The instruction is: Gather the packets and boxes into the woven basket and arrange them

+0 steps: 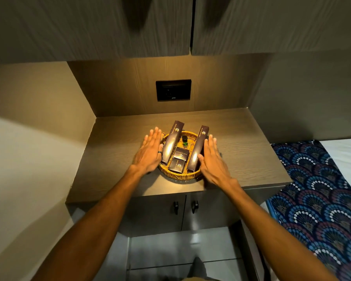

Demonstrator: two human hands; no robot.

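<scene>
A round woven basket [180,176] sits on the wooden counter. Inside it lie two long dark packets, one on the left [172,144] and one on the right [198,149], both sticking out over the far rim. Between them are two small dark boxes, one further back [182,153] and one nearer [176,164], and a small dark bottle [184,139] behind them. My left hand [149,152] is flat with fingers apart against the basket's left side. My right hand [212,159] is flat on the right side, thumb touching the right packet. Neither hand holds anything.
The counter [241,151] sits in a lit niche with a black wall socket [173,90] behind and cupboard doors [130,25] overhead. Two lower cabinet doors with black handles [185,206] are below. A bed with a blue patterned cover [316,189] stands at the right.
</scene>
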